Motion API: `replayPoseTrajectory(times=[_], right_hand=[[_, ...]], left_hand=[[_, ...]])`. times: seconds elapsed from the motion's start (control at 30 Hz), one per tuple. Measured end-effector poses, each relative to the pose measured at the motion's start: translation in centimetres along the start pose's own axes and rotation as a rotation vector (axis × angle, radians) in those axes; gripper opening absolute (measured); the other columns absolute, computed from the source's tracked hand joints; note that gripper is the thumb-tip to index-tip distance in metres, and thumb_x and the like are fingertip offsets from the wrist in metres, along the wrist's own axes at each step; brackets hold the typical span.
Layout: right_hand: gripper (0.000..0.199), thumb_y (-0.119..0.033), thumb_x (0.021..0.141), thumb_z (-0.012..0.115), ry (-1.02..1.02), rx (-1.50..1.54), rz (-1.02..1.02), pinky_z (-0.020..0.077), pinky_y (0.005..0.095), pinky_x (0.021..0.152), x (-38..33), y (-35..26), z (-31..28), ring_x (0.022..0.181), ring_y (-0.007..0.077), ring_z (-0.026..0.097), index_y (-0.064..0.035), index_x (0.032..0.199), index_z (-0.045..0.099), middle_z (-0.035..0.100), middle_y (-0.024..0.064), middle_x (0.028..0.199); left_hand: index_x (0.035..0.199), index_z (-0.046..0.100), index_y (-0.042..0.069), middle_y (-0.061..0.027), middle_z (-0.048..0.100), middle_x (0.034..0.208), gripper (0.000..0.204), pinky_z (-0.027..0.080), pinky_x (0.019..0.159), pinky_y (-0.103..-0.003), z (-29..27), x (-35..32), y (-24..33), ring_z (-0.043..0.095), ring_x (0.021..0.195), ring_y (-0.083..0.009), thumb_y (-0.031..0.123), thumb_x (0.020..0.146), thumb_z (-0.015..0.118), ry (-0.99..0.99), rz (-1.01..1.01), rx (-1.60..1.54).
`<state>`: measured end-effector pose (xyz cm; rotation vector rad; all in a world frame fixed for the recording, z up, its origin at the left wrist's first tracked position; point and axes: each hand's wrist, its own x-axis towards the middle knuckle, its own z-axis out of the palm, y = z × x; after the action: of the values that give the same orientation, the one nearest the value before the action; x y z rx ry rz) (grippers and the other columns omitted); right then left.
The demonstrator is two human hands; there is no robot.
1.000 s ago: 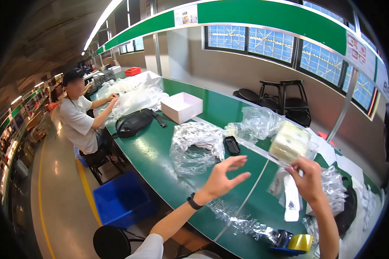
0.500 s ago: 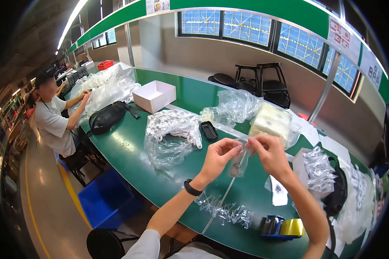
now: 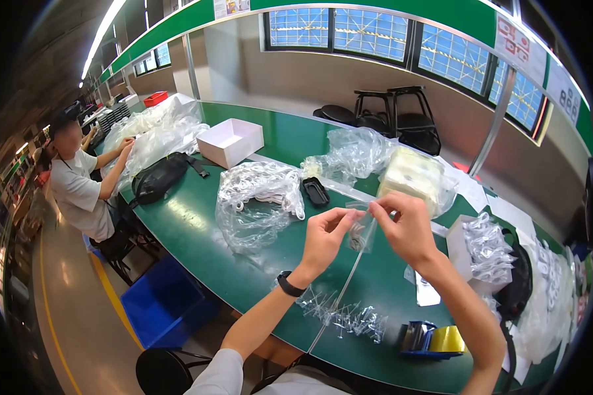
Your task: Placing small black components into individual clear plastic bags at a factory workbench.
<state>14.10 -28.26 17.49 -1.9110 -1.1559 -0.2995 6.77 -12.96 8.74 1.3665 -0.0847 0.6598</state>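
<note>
Both hands are raised over the green table (image 3: 257, 289), pinching the top edge of a small clear zip bag (image 3: 360, 238) between thumbs and fingertips. My left hand (image 3: 327, 240), with a black band on its wrist, grips the left corner. At the right corner is my right hand (image 3: 407, 227), its fingers bent inward. A small item shows dimly through the plastic; its kind cannot be made out. Beyond my left hand lies a clear bag of white cords (image 3: 260, 187), with a small black tray (image 3: 316, 191) beside it.
Thin metal pins (image 3: 346, 316) lie scattered near the front edge, left of a tape dispenser (image 3: 431, 340). To the right stands a white box of small bagged parts (image 3: 484, 250). Stacked clear bags (image 3: 412, 179) and an open white box (image 3: 230, 142) sit farther back. A co-worker (image 3: 79, 171) works at left.
The small bag has shifted upward between my hands and looks more tilted or folded. Both hands keep their pinch on its top. My view has shifted slightly.
</note>
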Motion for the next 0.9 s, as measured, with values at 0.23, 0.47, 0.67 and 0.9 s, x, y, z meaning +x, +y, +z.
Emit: replayPoseTrajectory(times=[0.23,0.47,0.67,0.9], right_hand=[[0.014,-0.011,0.088,0.069,0.001,-0.108,-0.062,0.0477,0.0337,0.057,0.2,0.4,0.3,0.065,0.0232,0.062,0.0008,0.082,0.07,0.065,0.0111,0.074],[0.008,-0.01,0.082,0.07,-0.016,-0.51,-0.251,0.0519,0.0385,0.069,0.6,1.5,1.0,0.08,0.0288,0.064,-0.0031,0.087,0.069,0.065,0.0109,0.087],[0.022,-0.008,0.073,0.068,0.002,-0.658,-0.7,0.0507,0.0397,0.088,0.4,1.3,2.1,0.105,0.0302,0.06,-0.001,0.094,0.064,0.061,0.0126,0.11],[0.021,-0.013,0.074,0.069,-0.096,-0.824,-0.614,0.0468,0.0397,0.096,-0.1,1.4,2.2,0.11,0.0296,0.058,0.0,0.09,0.064,0.062,0.0132,0.113]], left_hand=[[0.113,0.068,-0.004,-0.0111,0.073,0.102,0.019,0.054,0.088,-0.027,0.1,0.0,-0.6,0.07,0.097,-0.0146,0.006,0.099,0.06,0.089,0.096,-0.062],[0.111,0.069,-0.005,-0.0116,0.074,0.1,0.018,0.057,0.079,-0.026,-0.1,0.1,-1.1,0.071,0.089,-0.0146,0.005,0.097,0.062,0.093,0.03,-0.041],[0.112,0.069,-0.006,-0.0109,0.074,0.099,0.02,0.057,0.077,-0.025,0.0,-0.1,-1.5,0.071,0.086,-0.0132,0.007,0.096,0.065,0.113,-0.006,-0.065],[0.11,0.07,-0.007,-0.009,0.074,0.097,0.021,0.056,0.079,-0.025,-0.1,0.1,-1.6,0.07,0.087,-0.0122,0.008,0.096,0.067,0.119,-0.025,-0.048]])
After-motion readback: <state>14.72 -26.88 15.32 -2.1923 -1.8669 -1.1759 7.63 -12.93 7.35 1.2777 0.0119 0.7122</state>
